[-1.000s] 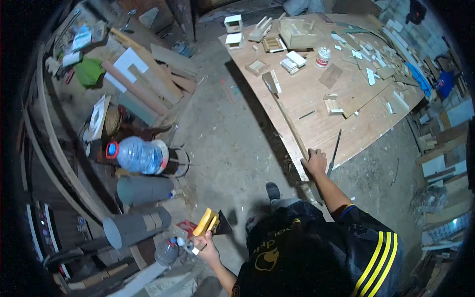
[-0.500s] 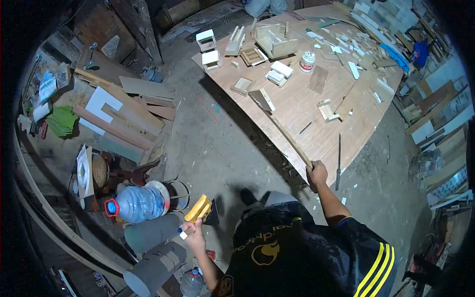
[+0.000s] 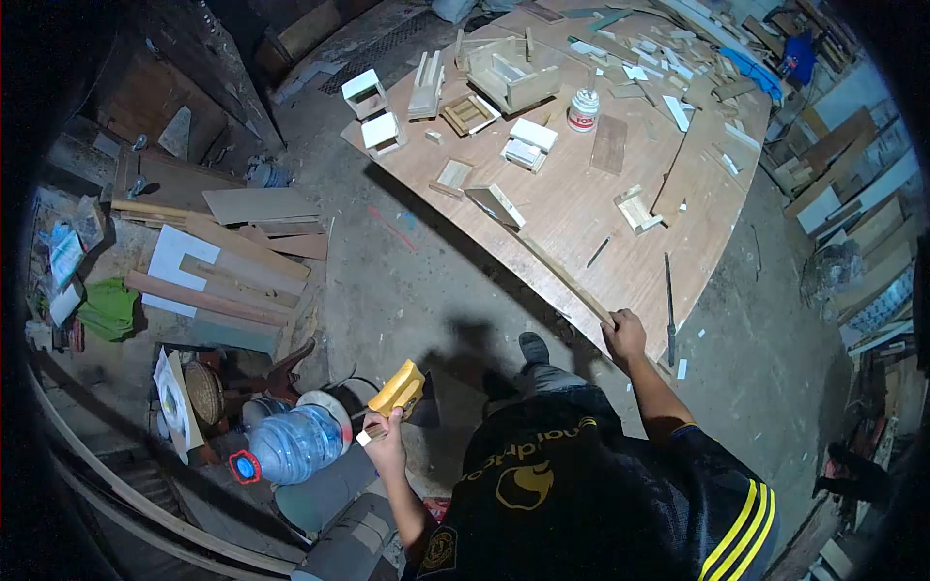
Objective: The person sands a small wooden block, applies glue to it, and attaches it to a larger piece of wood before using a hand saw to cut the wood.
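My left hand (image 3: 387, 445) is closed around a yellow-handled tool (image 3: 396, 387), held over the floor beside my body. A dark flat part shows behind its handle. The pale end of a small wood piece (image 3: 370, 436) sticks out of the same hand. At the near corner of the table, my right hand (image 3: 627, 335) grips the end of a long wood strip (image 3: 567, 277) lying along the table's edge. A small wooden frame piece (image 3: 496, 207) stands at the strip's far end. A dark pencil-like stick (image 3: 598, 252) and a long thin dark tool (image 3: 669, 305) lie on the tabletop nearby.
The plywood table (image 3: 572, 208) bears small wooden boxes, a white glue jar (image 3: 583, 110) and many offcuts. To the left, a large water bottle (image 3: 295, 443) lies on its side near boards (image 3: 232, 261) leaning or stacked on the floor. More boards (image 3: 872, 208) line the right side.
My view has shifted, so the table sits slightly further left. One foot now shows in front of my body. Both hands keep their holds; the tool in my left hand has tilted slightly.
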Available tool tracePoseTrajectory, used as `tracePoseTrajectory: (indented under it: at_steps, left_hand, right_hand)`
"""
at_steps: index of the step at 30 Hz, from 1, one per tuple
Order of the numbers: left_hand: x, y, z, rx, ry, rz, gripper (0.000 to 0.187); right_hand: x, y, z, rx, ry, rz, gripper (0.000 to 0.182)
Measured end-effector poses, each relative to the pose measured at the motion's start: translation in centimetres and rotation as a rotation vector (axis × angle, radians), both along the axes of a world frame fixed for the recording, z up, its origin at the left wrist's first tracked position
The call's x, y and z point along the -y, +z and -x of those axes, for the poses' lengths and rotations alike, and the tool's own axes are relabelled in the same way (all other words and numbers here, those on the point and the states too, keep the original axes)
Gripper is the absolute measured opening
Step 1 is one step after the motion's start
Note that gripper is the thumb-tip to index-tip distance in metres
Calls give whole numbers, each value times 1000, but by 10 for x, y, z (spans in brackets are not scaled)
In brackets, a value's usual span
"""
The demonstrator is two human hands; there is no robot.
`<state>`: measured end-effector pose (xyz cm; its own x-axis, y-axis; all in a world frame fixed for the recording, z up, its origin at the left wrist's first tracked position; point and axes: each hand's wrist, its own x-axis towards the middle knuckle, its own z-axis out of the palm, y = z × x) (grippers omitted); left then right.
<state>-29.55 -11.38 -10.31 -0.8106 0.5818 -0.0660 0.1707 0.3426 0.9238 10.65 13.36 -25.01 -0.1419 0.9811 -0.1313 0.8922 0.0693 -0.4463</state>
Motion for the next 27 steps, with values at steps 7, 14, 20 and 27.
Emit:
tracePoseTrajectory:
  at_steps: [7,14,20,27]
  left_hand:
    - [-26,1,5,55,1,21,38]
    - [-32,-3,13,28,19,83,38]
    - [-30,0,13,38,67,129,38]
    - [-24,-7,14,72,117,146,39]
  right_hand:
    - [-13,2,20,-41,1,-17,26]
    - [-26,0,45,-34,0,-67,23]
    - [-40,0,60,-39,10,-23,25]
    - [-52,-13,75,-44,66,-115,24]
